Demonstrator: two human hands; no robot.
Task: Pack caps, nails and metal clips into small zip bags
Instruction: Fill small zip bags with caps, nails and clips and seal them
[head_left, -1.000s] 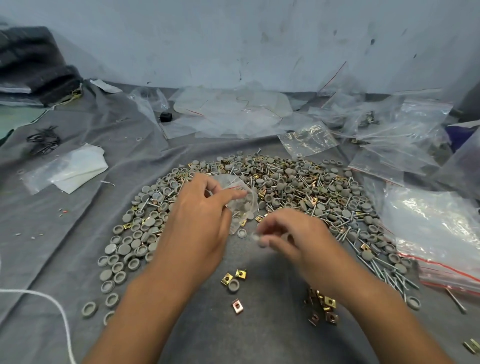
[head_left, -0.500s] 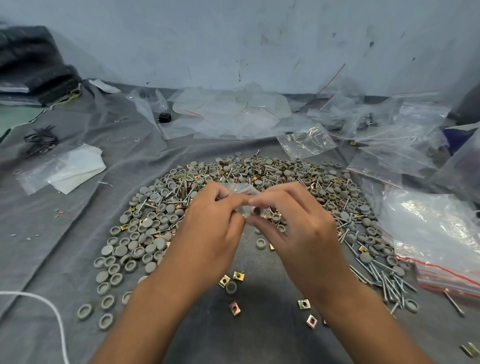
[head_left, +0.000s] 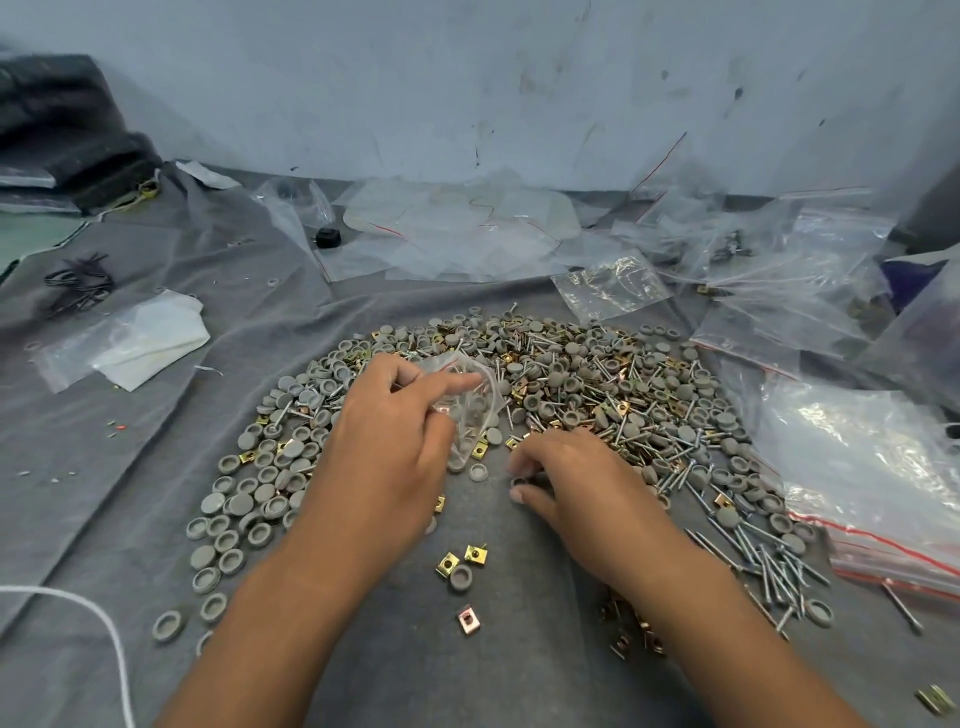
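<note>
Bare grey cloth lies open between the forearms; the parts pile blocks ahead, plastic bags crowd the right.

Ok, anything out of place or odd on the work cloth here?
Nothing damaged. A few stray parts lie apart from the main pile: two brass clips with a grey cap near the front, and one clip at the far right corner. The left hand holds a small zip bag; the right hand picks at caps.

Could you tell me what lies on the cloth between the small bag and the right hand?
In the head view, one grey cap lies between the small bag and the right hand.
</note>
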